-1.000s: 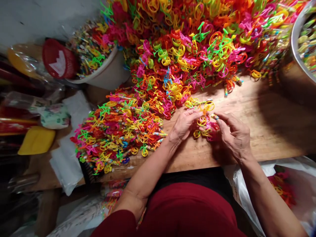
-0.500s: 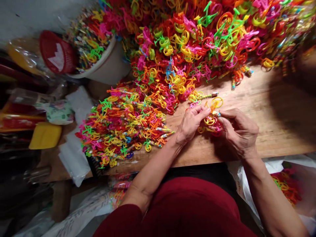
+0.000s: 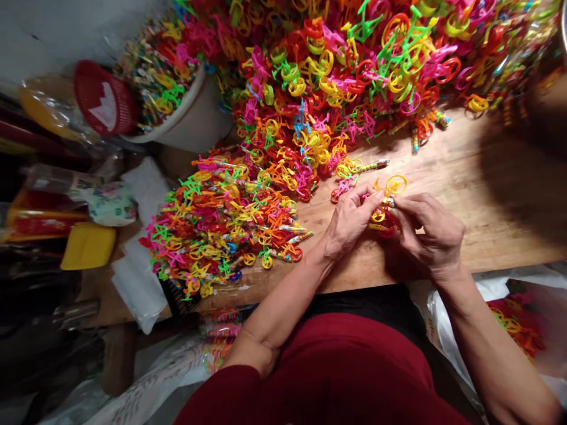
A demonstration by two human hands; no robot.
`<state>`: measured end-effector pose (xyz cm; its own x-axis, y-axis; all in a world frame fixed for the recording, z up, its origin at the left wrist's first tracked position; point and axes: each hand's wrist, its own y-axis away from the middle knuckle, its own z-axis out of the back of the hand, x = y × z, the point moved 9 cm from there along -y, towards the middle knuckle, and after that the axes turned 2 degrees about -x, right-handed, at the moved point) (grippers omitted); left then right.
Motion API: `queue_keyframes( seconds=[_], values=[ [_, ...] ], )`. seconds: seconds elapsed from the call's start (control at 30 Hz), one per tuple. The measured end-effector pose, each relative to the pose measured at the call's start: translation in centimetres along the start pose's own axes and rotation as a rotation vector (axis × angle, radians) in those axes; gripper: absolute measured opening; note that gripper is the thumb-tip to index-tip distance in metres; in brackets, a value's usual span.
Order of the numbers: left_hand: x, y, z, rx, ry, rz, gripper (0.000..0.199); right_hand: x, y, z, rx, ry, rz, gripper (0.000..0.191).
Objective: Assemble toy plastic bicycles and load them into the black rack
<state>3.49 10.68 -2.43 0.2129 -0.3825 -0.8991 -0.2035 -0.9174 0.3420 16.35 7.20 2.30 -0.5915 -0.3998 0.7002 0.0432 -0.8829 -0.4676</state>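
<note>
Holding, in nearly closed pinches, an orange-and-yellow plastic ring toy [image 3: 390, 191] in the left hand [image 3: 349, 218] and a small multicoloured tube [image 3: 388, 202] in the right hand [image 3: 429, 233]; poised over the brown wooden desk [image 3: 447, 168].

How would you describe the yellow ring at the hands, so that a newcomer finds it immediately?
Start at the wooden bench, where the left hand and right hand come close together. Just beyond them is the yellow ring. Unlike the yellow loops partly hidden between the hands, it shows nearly its whole round outline against the wood.
</note>
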Motion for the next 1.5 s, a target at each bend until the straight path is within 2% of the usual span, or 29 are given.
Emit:
queue_keyframes(
  seconds=[0.1,0.2,0.3,0.43,0.47,0.53,0.6,0.67,0.73,0.83,0.9,0.97,1.0,1.07,1.1,1.13,1.2,1.23,1.3,1.37,1.4,1.5],
  values=[
    [0.8,-0.2,-0.6,0.031,0.112,0.102,0.035,0.4,-0.6,0.3,0.021,0.002,0.011,0.017],
    [0.9,-0.4,-0.9,0.044,0.200,0.171,0.024,1.3,-1.8,0.2,0.065,0.019,0.030,0.020],
    [0.7,-0.5,0.3,-0.053,0.295,0.198,0.012,2.1,-3.3,0.2,0.112,0.017,0.065,0.026],
    [0.1,-0.4,2.6,-0.145,0.358,0.195,0.013,1.8,-3.8,1.6,-0.021,-0.001,0.064,0.045],
    [-0.1,-0.3,3.0,-0.147,0.370,0.203,0.014,1.6,-3.5,1.4,-0.017,-0.009,0.064,0.049],
    [-0.1,0.0,3.5,-0.155,0.401,0.236,0.016,1.6,-2.4,-0.2,0.079,-0.056,0.078,0.051],
    [0.1,0.5,3.9,-0.168,0.421,0.270,0.020,1.9,-1.3,-2.1,0.165,-0.122,0.081,0.041],
    [0.1,1.0,4.2,-0.174,0.398,0.274,0.022,2.3,-0.7,-3.2,0.183,-0.173,0.072,0.030],
    [-0.7,1.7,5.0,-0.176,0.322,0.219,0.020,2.9,-0.6,-3.7,0.186,-0.205,0.058,0.024],
    [-4.2,2.8,8.1,-0.222,0.164,0.063,0.024,3.1,-0.8,-4.3,0.227,-0.244,-0.012,0.017],
    [-8.2,4.0,12.1,-0.351,0.029,-0.095,0.027,2.4,-0.8,-4.7,0.240,-0.300,-0.113,0.016],
    [-13.6,5.9,17.1,-0.590,-0.232,-0.291,0.025,1.4,-0.6,-5.0,0.228,-0.406,-0.231,0.018],
    [-16.5,7.3,19.4,-0.758,-0.432,-0.386,0.022,1.0,-0.5,-5.2,0.213,-0.468,-0.286,0.020],
    [-20.6,9.8,22.3,-1.065,-0.869,-0.409,0.022,0.3,-0.3,-5.5,0.167,-0.578,-0.374,0.020],
    [-21.7,10.7,22.9,-1.146,-0.972,-0.418,0.024,0.2,-0.1,-5.6,0.148,-0.616,-0.408,0.020],
    [-22.3,11.2,22.8,-1.178,-1.043,-0.440,0.029,0.1,0.0,-5.7,0.139,-0.644,-0.438,0.021],
    [-21.8,11.7,20.5,-1.118,-1.118,-0.548,0.033,-0.1,0.3,-5.9,0.151,-0.683,-0.501,0.023],
    [-20.9,11.7,18.5,-1.066,-1.133,-0.614,0.032,-0.3,0.6,-6.0,0.165,-0.700,-0.535,0.024],
    [-17.4,11.0,14.5,-0.888,-1.048,-0.656,0.024,-0.9,1.2,-6.1,0.191,-0.729,-0.595,0.027],
    [-12.3,8.6,10.3,-0.568,-0.847,-0.532,0.021,-1.6,1.6,-5.6,0.180,-0.707,-0.608,0.028],
    [-9.7,7.5,8.4,-0.448,-0.743,-0.441,0.023,-2.0,1.7,-5.1,0.154,-0.654,-0.582,0.026],
    [-3.6,4.9,3.7,-0.180,-0.407,-0.209,0.022,-1.4,1.4,-2.7,0.034,-0.296,-0.350,0.018]
  ],
)
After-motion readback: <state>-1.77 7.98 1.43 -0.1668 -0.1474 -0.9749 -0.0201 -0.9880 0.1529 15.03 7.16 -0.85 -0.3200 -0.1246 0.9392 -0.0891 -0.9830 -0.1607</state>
